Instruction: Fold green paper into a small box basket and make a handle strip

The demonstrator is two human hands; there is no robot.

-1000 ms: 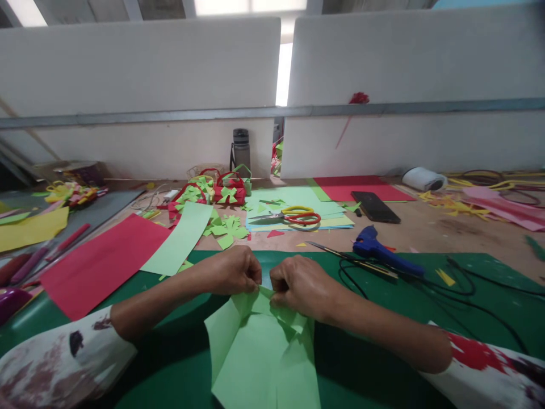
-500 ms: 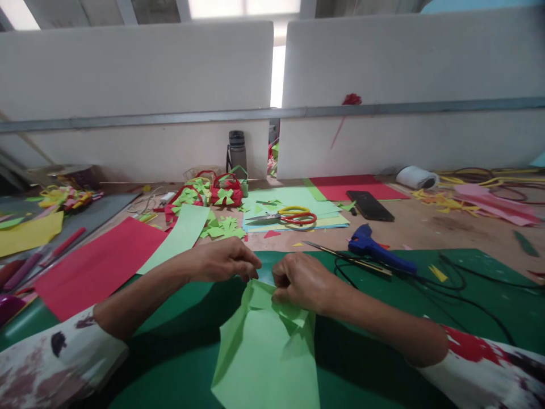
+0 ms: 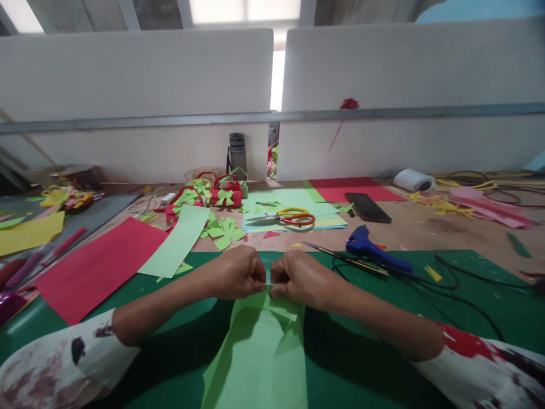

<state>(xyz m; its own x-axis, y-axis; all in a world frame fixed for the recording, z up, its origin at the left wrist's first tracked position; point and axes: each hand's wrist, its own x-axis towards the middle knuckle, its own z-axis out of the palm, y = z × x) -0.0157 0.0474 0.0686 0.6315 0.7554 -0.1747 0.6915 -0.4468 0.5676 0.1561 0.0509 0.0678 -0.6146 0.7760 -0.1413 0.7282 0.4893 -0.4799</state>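
Observation:
A folded light green paper [image 3: 259,352] stretches from the bottom of the view up to both hands, its far edge creased with small folds. My left hand [image 3: 242,272] pinches that far edge from the left, fingers closed. Close beside it, my right hand [image 3: 300,279] pinches the same edge from the right, thumb on the near side. Only a narrow gap separates the fingertips, and a short strip of the paper's edge shows there. Fingers cover the rest of the pinched edge. Beneath lies a dark green mat [image 3: 170,335].
Scissors [image 3: 289,217] rest on stacked coloured paper behind my hands. To the right lie a blue glue gun [image 3: 374,249], tweezers [image 3: 340,258] and a phone [image 3: 367,207]. Red paper [image 3: 102,264] is at left. Small red paper baskets [image 3: 225,193] and a bottle [image 3: 237,152] stand further back.
My left hand has come in to the right and closed on the paper's far edge. My right hand keeps its pinch. The paper has shifted slightly left.

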